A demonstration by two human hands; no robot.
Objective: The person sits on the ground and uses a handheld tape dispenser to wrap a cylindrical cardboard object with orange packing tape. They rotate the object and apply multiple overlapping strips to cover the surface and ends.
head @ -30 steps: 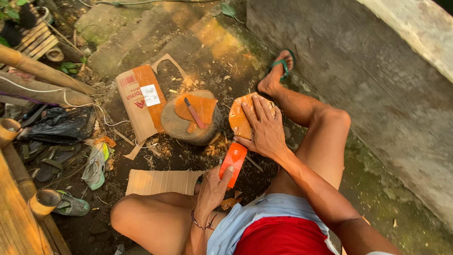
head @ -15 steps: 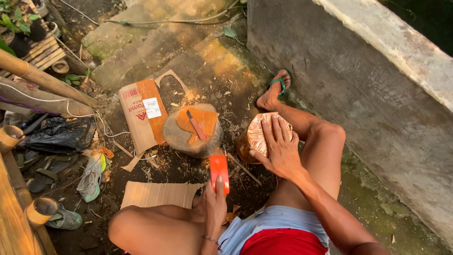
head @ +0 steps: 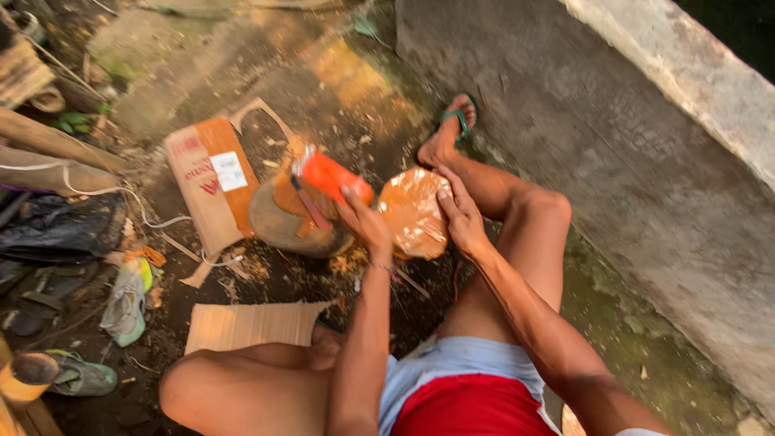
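Since the earlier frames, the left hand had lifted its orange-handled tool from down by the thigh up over the stump, and the right hand had brought the round brown piece closer in. At far left lay bamboo poles, a black bag and a worn shoe. Next came a torn cardboard box and a flat cardboard sheet. Beside the box stood the wooden stump, with an orange-brown slab on it and chips scattered around its base. The left hand's fingers were curled tight around the tool's handle, blurred by motion. The right hand's fingers were pressed around the edge of the round brown piece, holding it just beside the stump. The piece looked roughly shaped, and the chips suggested that cutting was partly done; how much remained could not be told. At right rose a concrete wall.
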